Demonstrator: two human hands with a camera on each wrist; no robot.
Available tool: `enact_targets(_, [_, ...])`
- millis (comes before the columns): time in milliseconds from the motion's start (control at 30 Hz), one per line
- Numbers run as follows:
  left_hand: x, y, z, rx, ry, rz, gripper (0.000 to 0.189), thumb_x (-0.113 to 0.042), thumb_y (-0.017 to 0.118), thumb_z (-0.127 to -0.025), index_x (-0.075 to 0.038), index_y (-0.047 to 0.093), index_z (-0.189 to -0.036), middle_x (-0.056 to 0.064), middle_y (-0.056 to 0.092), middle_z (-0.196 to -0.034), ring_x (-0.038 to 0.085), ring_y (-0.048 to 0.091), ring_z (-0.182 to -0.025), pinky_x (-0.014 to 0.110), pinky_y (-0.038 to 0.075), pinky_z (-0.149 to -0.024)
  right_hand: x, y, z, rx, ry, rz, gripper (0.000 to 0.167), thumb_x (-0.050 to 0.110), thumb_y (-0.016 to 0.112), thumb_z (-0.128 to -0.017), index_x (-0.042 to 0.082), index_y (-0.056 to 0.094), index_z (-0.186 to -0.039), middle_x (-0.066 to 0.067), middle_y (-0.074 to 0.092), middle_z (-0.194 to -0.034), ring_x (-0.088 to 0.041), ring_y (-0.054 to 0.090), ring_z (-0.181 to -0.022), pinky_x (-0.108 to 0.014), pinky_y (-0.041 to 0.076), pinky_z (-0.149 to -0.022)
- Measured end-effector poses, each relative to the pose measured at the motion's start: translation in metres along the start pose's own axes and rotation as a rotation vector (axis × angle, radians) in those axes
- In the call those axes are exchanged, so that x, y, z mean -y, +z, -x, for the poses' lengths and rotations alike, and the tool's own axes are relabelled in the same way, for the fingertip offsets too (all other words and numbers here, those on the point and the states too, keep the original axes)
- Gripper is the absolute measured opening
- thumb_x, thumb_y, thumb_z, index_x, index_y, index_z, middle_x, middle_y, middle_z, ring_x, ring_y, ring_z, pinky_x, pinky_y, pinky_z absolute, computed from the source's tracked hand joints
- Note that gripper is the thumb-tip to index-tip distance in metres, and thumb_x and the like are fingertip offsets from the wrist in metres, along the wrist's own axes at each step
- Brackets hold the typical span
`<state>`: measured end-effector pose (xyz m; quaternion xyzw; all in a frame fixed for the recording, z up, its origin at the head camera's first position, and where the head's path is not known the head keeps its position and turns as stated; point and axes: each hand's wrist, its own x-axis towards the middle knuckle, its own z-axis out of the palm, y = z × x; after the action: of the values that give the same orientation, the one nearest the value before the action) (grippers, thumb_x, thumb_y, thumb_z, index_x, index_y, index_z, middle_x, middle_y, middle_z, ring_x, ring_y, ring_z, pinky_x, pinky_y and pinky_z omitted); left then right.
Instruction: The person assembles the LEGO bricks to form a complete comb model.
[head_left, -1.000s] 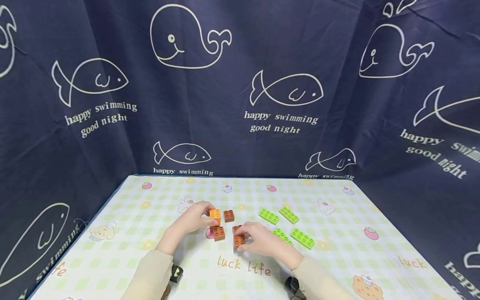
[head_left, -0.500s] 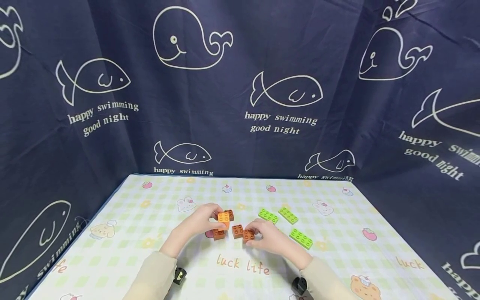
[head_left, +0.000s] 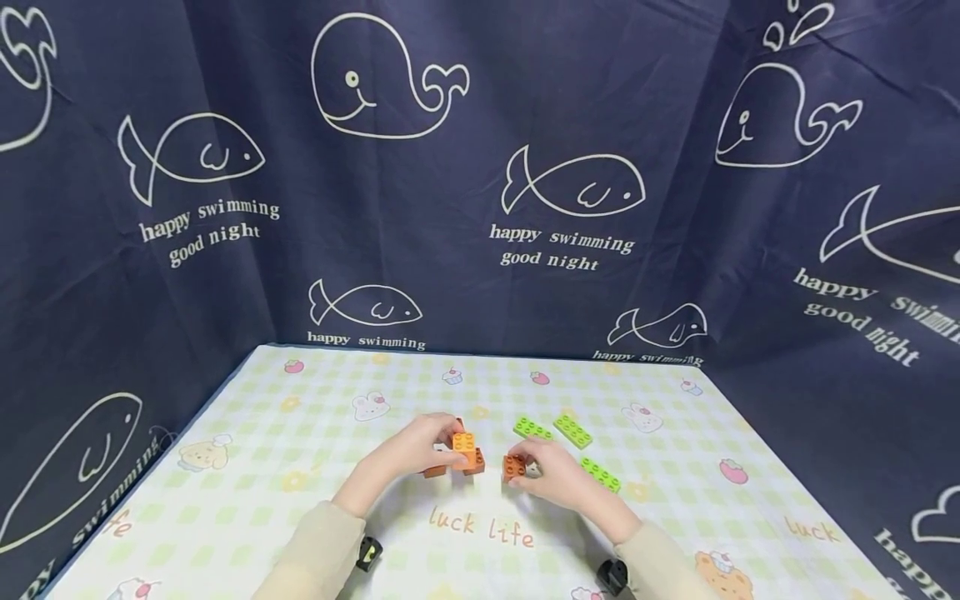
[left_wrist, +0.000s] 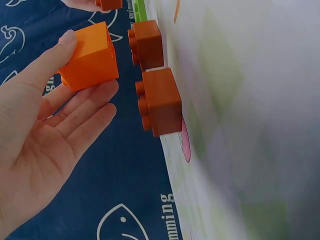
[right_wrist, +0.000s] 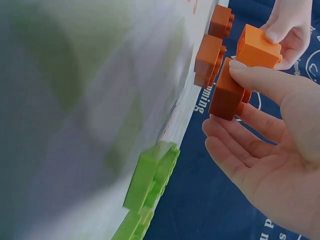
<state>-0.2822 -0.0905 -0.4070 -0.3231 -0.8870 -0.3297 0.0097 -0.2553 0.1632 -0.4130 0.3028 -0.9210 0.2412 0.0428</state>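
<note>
My left hand (head_left: pixel 416 446) pinches a bright orange toy building brick (head_left: pixel 463 446) between thumb and fingers, studs up. In the left wrist view this orange brick (left_wrist: pixel 90 57) is above the table, beside two reddish-brown bricks, the nearer brown brick (left_wrist: pixel 162 102) standing on the cloth. A little to the right, my right hand (head_left: pixel 555 471) pinches another brown brick (head_left: pixel 513 468) by its sides. The right wrist view shows this held brown brick (right_wrist: pixel 227 92) raised off the cloth, thumb on one side and fingers on the other. My left hand and its brick partly cover the brown bricks on the table.
Several flat green bricks lie right of and behind my right hand, among them a green brick (head_left: pixel 573 431) at the back and a green brick (head_left: pixel 600 475) partly behind the hand. A printed checked cloth (head_left: pixel 300 533) covers the table. Dark blue curtains (head_left: pixel 480 100) surround it.
My left hand has carried the orange brick right, over the brown bricks. My right hand has drawn its brown brick right, away from the one beside it, and now hides a green brick.
</note>
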Motion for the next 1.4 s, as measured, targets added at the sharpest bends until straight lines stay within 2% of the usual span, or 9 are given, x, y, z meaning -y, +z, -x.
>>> enact_targets(200, [-0.006,0.006,-0.004,0.008,-0.015,0.025,0.033,-0.037,0.074,-0.079,-0.014,0.063,-0.101,-0.007,0.064,-0.091,0.01,0.061,-0.086,0.027,0.05,-0.081,-0.007,-0.002,0.005,-0.026,0.024,-0.013,0.04,0.019,0.075,-0.077,0.0,0.062,-0.11,-0.005,0.064,-0.1,-0.019,0.06,-0.09,-0.037,0.052,-0.081])
enact_targets(367, [-0.009,0.011,-0.007,-0.005,-0.005,0.023,0.037,-0.04,0.075,-0.076,-0.015,0.063,-0.101,-0.008,0.063,-0.091,0.008,0.059,-0.085,0.026,0.049,-0.08,-0.011,-0.005,0.008,-0.053,0.045,-0.007,0.04,0.018,0.076,-0.076,0.0,0.062,-0.109,-0.002,0.064,-0.097,-0.017,0.06,-0.089,-0.035,0.052,-0.081])
enact_targets(600, [-0.013,0.018,-0.009,0.01,0.028,0.02,0.033,-0.033,0.075,-0.078,-0.012,0.064,-0.101,-0.005,0.063,-0.09,0.007,0.059,-0.08,0.024,0.051,-0.075,-0.014,-0.01,0.012,-0.076,0.05,0.006,0.039,0.019,0.076,-0.075,0.002,0.064,-0.108,-0.001,0.064,-0.096,-0.017,0.06,-0.088,-0.036,0.052,-0.081])
enact_targets(833, [-0.019,0.022,-0.011,0.031,0.035,-0.029,0.033,-0.033,0.074,-0.079,-0.012,0.064,-0.103,-0.005,0.064,-0.092,0.002,0.057,-0.079,0.019,0.049,-0.074,-0.013,-0.016,0.015,-0.077,0.063,-0.011,0.038,0.02,0.076,-0.075,0.003,0.064,-0.107,-0.002,0.064,-0.097,-0.018,0.06,-0.089,-0.036,0.052,-0.08])
enact_targets(1000, [-0.025,0.023,-0.014,0.044,0.043,-0.052,0.034,-0.033,0.074,-0.079,-0.012,0.063,-0.103,-0.006,0.062,-0.091,0.003,0.055,-0.078,0.019,0.048,-0.072,-0.013,-0.019,0.015,-0.087,0.079,-0.008,0.036,0.02,0.075,-0.076,0.006,0.064,-0.108,-0.002,0.065,-0.1,-0.017,0.06,-0.091,-0.035,0.052,-0.081])
enact_targets(1300, [-0.033,0.037,-0.021,0.059,-0.01,-0.044,0.038,-0.036,0.079,-0.073,-0.012,0.061,-0.096,-0.009,0.058,-0.083,0.008,0.054,-0.074,0.017,0.046,-0.067,-0.015,-0.024,0.019,-0.122,0.05,0.016,0.031,0.016,0.076,-0.075,0.009,0.065,-0.104,0.0,0.065,-0.096,-0.016,0.061,-0.088,-0.035,0.053,-0.08])
enact_targets(1400, [-0.037,0.043,-0.022,0.064,-0.027,-0.049,0.04,-0.037,0.08,-0.07,-0.012,0.06,-0.095,-0.01,0.058,-0.082,0.005,0.052,-0.073,0.017,0.045,-0.067,-0.015,-0.025,0.022,-0.125,0.047,0.019,0.031,0.016,0.076,-0.076,0.01,0.065,-0.104,0.002,0.064,-0.095,-0.015,0.061,-0.088,-0.034,0.053,-0.08])
